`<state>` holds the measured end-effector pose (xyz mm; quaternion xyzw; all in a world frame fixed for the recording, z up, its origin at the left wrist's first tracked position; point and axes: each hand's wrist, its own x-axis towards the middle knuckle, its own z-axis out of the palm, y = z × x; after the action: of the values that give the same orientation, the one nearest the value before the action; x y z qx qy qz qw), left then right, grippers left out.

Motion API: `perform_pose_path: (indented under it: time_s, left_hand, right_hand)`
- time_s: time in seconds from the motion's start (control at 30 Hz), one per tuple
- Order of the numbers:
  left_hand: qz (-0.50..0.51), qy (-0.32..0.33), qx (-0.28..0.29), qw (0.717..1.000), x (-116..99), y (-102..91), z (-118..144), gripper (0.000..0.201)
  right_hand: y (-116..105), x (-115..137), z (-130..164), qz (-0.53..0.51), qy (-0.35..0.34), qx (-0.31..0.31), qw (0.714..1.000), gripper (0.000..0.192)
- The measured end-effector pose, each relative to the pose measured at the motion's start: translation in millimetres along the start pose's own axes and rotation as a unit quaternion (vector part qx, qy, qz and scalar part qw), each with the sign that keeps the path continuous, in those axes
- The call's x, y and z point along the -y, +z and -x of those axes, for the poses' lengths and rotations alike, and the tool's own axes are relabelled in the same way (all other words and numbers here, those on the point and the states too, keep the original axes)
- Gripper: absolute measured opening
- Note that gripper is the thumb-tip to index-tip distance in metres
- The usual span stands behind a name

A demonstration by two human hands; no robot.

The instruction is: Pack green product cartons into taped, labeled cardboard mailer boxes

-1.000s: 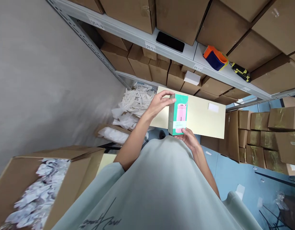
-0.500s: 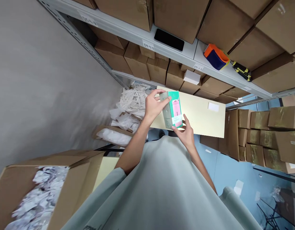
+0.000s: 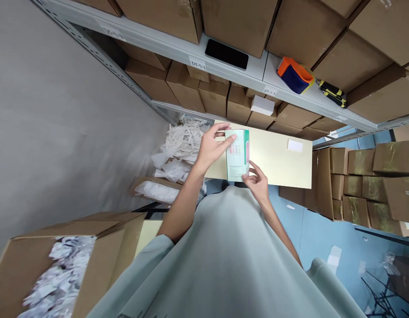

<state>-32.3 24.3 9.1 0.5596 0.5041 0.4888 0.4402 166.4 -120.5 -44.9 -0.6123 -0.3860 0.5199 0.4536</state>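
Observation:
I hold a small teal and white product box (image 3: 238, 154) upright in front of my chest, over a pale yellow board (image 3: 277, 157). My left hand (image 3: 213, 147) grips its upper left side, fingers wrapped over the top edge. My right hand (image 3: 256, 181) pinches its lower right corner. The box's pale side panel, with small coloured pictures and fine print, faces me. A thin strip of the pink product picture shows along its right edge.
Grey metal shelves (image 3: 254, 75) hold rows of cardboard cartons, a black phone (image 3: 226, 54), an orange and blue tape dispenser (image 3: 294, 75) and a yellow-black tool (image 3: 333, 93). An open carton of white packing scraps (image 3: 55, 274) stands at lower left. White plastic bags (image 3: 181, 148) lie by the wall. Stacked cartons (image 3: 373, 185) are at right.
The box has been turned about its upright axis: its pink-pictured front has swung away to the right and the pale side panel now faces me. Both hands shifted their hold slightly.

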Motion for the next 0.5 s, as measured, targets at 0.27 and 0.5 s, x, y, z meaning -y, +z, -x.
perform_pose_path:
  time_s: [0.27, 0.5]
  left_hand:
    - [0.177, -0.085, 0.055, 0.979, 21, 6.9, 2, 0.057]
    - [0.252, -0.138, 0.100, 0.952, 25, 39.7, -2, 0.064]
  right_hand:
    - [-30, 0, 2, -0.217, 0.103, 0.147, 0.959, 0.061]
    - [-45, -16, -5, -0.263, 0.161, 0.132, 0.942, 0.054]
